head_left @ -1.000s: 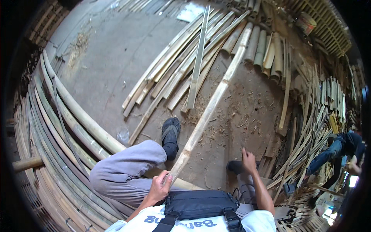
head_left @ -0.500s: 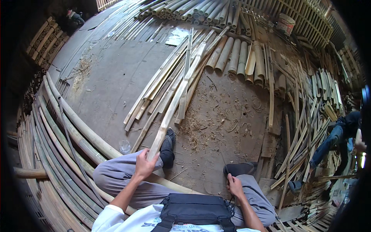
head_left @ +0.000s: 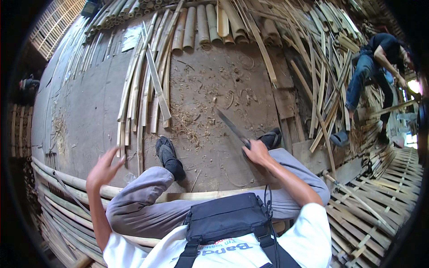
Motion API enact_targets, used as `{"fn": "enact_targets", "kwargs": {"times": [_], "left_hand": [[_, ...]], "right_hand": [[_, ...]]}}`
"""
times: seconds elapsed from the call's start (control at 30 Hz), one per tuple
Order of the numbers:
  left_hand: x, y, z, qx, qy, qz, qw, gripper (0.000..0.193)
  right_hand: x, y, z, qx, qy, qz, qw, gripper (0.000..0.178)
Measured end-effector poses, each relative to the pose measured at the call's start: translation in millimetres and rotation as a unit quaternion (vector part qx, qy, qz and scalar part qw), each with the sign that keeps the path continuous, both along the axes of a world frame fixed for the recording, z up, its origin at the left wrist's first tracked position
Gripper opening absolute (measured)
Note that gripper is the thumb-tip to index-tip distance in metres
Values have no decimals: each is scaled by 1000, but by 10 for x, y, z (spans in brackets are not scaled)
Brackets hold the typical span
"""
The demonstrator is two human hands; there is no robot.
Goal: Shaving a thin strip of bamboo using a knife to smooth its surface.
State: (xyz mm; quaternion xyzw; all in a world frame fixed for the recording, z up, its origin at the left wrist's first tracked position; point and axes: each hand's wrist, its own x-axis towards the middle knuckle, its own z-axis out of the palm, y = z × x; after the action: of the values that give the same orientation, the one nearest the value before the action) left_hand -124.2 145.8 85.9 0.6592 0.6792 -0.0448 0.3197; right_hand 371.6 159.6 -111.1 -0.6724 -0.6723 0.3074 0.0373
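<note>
My left hand [head_left: 105, 169] is raised left of my knee, its fingers stretched out and apart with nothing in them. Just past its fingertips are the near ends of a bundle of split bamboo strips [head_left: 147, 96] lying on the floor. My right hand [head_left: 258, 152] is closed round the handle of a long-bladed knife [head_left: 231, 125]. Its dark blade points forward and left, over the floor between my feet. Whether the blade touches the floor I cannot tell.
Bamboo shavings [head_left: 187, 123] litter the floor. Thick bamboo poles [head_left: 202, 27] lie at the back, long poles [head_left: 67, 196] at my left. At the right, a person [head_left: 380, 67] bends among piled strips [head_left: 330, 76]. A woven bamboo panel [head_left: 366, 205] lies near right.
My left hand has let go of a bamboo strip and moved left. My right hand has come forward, bringing the knife into plain sight. The view has turned to the right.
</note>
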Motion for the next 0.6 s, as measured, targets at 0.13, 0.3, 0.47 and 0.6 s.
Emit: {"fn": "enact_targets", "kwargs": {"times": [0.13, 0.3, 0.47, 0.6], "left_hand": [[125, -964, 288, 62, 27, 151, 986, 38], [105, -1751, -13, 271, 5, 373, 887, 30], [59, -1587, -28, 274, -34, 421, 864, 27], [255, -1413, 183, 226, 5, 410, 884, 27]], "right_hand": [[-356, 367, -734, -6, -23, 24, 999, 39], [-451, 562, -1292, 163, 73, 86, 980, 35], [522, 2061, -822, 270, 33, -76, 959, 24], [1072, 2954, -563, 458, -214, -151, 850, 50]]}}
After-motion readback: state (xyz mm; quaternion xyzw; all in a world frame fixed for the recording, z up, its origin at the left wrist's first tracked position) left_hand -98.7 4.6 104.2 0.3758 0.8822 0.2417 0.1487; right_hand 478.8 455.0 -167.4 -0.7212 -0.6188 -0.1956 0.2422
